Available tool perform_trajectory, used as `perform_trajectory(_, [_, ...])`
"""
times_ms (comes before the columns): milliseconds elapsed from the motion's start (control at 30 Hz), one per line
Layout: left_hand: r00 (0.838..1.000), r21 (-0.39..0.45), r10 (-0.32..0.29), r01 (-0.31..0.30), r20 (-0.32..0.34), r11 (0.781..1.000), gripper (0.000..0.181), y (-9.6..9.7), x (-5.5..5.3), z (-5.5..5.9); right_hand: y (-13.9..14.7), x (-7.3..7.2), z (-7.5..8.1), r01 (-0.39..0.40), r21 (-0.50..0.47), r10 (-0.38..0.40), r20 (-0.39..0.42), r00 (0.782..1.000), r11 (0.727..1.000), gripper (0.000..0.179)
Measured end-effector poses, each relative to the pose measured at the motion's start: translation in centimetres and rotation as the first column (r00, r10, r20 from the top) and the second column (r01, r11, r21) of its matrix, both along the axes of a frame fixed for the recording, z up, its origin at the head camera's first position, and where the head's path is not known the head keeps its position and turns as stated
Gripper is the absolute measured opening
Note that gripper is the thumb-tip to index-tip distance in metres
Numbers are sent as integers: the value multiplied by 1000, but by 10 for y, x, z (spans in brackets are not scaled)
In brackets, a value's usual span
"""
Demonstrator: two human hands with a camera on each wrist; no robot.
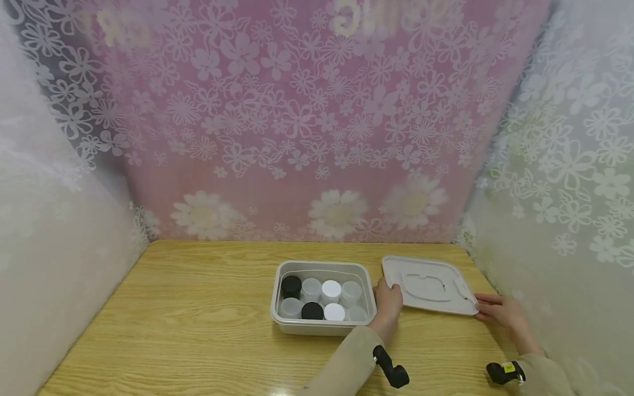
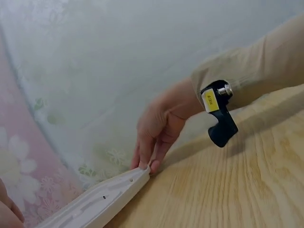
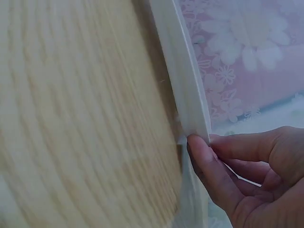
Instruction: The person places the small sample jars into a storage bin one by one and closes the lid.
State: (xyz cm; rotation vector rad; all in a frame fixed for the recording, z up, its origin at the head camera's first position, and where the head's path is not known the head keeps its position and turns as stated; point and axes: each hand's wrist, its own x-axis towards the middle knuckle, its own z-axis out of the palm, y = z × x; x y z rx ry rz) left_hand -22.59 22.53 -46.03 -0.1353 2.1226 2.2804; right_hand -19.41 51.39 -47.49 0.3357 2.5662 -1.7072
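Observation:
A pale rectangular lid (image 1: 428, 286) is held by its two ends at the right of the table, slightly raised on at least one side. My left hand (image 1: 388, 303) grips its left edge, thumb on top, close beside the box. At the lid's right corner my right hand (image 1: 506, 314) pinches the rim; the right wrist view shows thumb and fingers of this hand (image 3: 256, 175) on the lid's edge (image 3: 183, 71). The left wrist view has only a sliver of my left hand (image 2: 8, 209). An uncovered grey-white box (image 1: 324, 330) stands left of the lid.
Inside the box sit several small round jars in two rows, with black caps (image 1: 312, 311), white caps (image 1: 331, 290) and translucent caps (image 1: 351, 291). Flowered curtains (image 1: 297, 110) enclose the wooden table (image 1: 198, 319) at the back and both sides.

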Motion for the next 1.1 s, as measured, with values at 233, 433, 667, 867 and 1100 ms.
perform_trajectory(233, [997, 217, -62, 52, 39, 975, 36, -9, -2, 25, 12, 10, 10, -16, -128, 12, -38, 999, 992, 30])
perform_trajectory(433, [987, 383, -133, 91, 86, 919, 36, -16, -9, 37, 12, 18, 19, -76, -332, 37, -123, 992, 940, 38])
perform_trajectory(667, [977, 502, -198, 130, 83, 855, 34, -29, -19, 38, 23, 13, 12, -196, -423, 112, -215, 970, 885, 34])
perform_trajectory(867, [936, 562, -343, 243, 78, 791, 35, -53, -19, 42, 22, 11, 15, -244, -461, 147, -235, 961, 853, 33])
perform_trajectory(1100, [871, 595, -486, 353, 73, 722, 39, -79, -24, 45, -2, 19, 33, -186, -485, 132, -143, 981, 855, 40])
